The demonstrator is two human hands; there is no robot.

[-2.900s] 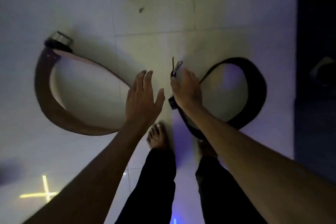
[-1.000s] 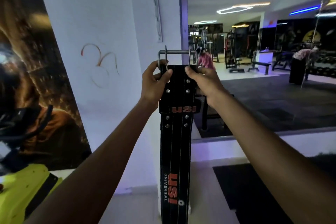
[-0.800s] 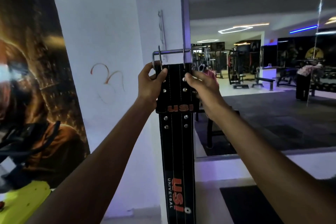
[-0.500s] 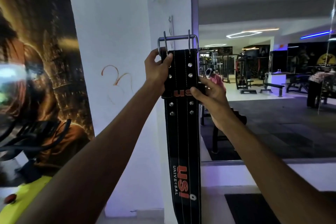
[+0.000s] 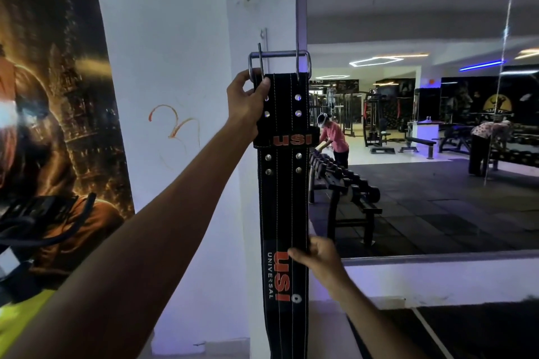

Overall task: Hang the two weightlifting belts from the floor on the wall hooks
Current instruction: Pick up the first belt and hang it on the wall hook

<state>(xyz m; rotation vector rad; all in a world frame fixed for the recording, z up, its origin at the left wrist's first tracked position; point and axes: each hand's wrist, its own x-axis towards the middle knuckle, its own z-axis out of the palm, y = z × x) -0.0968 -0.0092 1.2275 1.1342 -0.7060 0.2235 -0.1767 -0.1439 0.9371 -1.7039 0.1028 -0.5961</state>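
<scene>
Head view: one black belt [image 5: 283, 189] is held up flat against the white pillar [image 5: 175, 67], beside the mirror's [image 5: 408, 154] left edge.
Belt: hangs straight down; steel buckle [image 5: 279, 63] at the top, prongs pointing up; lower end runs out of frame at the bottom edge.
Left hand [image 5: 246, 102]: closed on the belt's top left corner, thumb on the front face, fingers behind, just under the buckle frame.
Right hand [image 5: 316, 253]: pinches the belt's right edge low down, by the orange lettering; thumb in front, fingers curled round the edge.
Hook [image 5: 264, 38]: thin metal fixture on the pillar's corner, just above the buckle's left side; shape too small to read; whether the buckle touches it, cannot tell.
Second belt: not in view.
Step in hand (judged): getting the buckle frame over the hook.
How to do it well: lift with the left hand until the top bar clears the tip, press toward the pillar, then lower so the bar seats.
Right hand's job: keep the strap plumb and quiet, no pull downward until seated.
Risk: prongs may swing and snag; releasing early drops the belt.
Check: ease the grip slowly, watch for slip.
</scene>
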